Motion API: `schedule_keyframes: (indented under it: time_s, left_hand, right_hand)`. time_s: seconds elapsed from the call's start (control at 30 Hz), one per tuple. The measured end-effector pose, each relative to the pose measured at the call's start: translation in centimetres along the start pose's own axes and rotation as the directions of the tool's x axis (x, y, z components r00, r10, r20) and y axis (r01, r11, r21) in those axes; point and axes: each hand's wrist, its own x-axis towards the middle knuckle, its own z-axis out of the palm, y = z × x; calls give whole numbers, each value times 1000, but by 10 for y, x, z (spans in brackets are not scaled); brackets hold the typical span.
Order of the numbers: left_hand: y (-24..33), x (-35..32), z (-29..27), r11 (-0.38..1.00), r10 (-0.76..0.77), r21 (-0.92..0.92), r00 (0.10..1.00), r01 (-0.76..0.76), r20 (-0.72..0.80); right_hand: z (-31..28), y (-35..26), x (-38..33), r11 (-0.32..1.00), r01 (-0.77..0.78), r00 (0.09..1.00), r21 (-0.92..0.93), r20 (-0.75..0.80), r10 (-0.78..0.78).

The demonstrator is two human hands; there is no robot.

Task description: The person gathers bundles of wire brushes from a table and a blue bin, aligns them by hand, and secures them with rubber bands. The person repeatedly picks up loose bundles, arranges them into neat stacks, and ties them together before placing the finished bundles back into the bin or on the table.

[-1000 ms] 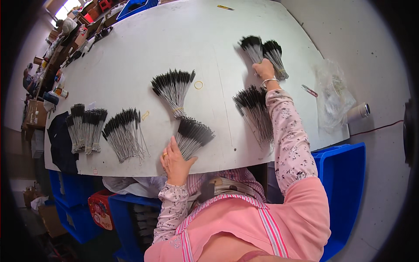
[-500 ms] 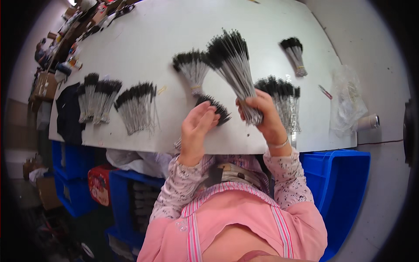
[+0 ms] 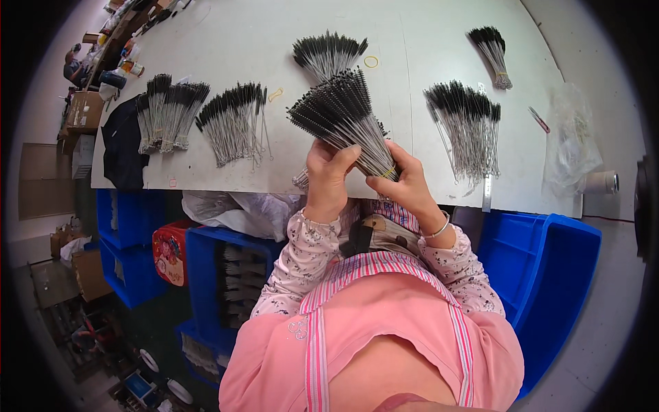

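A fanned bundle of thin tube brushes (image 3: 336, 110), with black bristles and twisted wire handles, is held tilted above the table's near edge. My left hand (image 3: 328, 173) is closed on the left side of it, the thumb across the wires. My right hand (image 3: 412, 184) grips the handle ends, where a yellow rubber band (image 3: 390, 172) goes round them. Just behind stands out another brush bundle (image 3: 328, 53), its lower part hidden by the held one. Below my left hand, a few more wire handle ends (image 3: 300, 180) show on the table, mostly covered.
Loose brushes lie in a pile (image 3: 467, 130) to the right and another (image 3: 233, 123) to the left. Tied bundles (image 3: 168, 117) rest by a dark cloth (image 3: 123, 147). A loose rubber band (image 3: 371, 62), a red-handled tool (image 3: 539, 119) and a plastic bag (image 3: 573, 130) are on the white table.
My left hand has come over to the held bundle, which both hands now grip. The bundle has fanned out and leans left, and my view has shifted.
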Motion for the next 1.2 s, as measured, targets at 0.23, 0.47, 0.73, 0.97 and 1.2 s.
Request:
schedule_keyframes:
  time_s: [0.23, 0.47, 0.73, 0.97, 1.2]
  left_hand:
    - [-2, 2, -8, 999, -32, 10, 999, 31, 34]
    - [0, 3, 5, 998, -18, 54, 999, 16, 46]
    - [-3, 2, 3, 975, -66, 217, 995, 49, 74]
    - [-2, -33, -48, 958, -94, 274, 995, 84, 25]
    - [-7, -64, -78, 952, -71, 292, 993, 95, -91]
  right_hand:
    - [2, -1, 0, 986, 150, 987, -73, -55, -154]
    - [-2, 1, -3, 985, 136, 987, -103, -73, -144]
    - [-14, -3, 11, 988, -96, 949, 125, -290, 128]
    - [-64, 1, 85, 998, 44, 889, 40, -457, -21]
    - [-105, 13, 183, 720, -142, 753, -679, -546, -366]
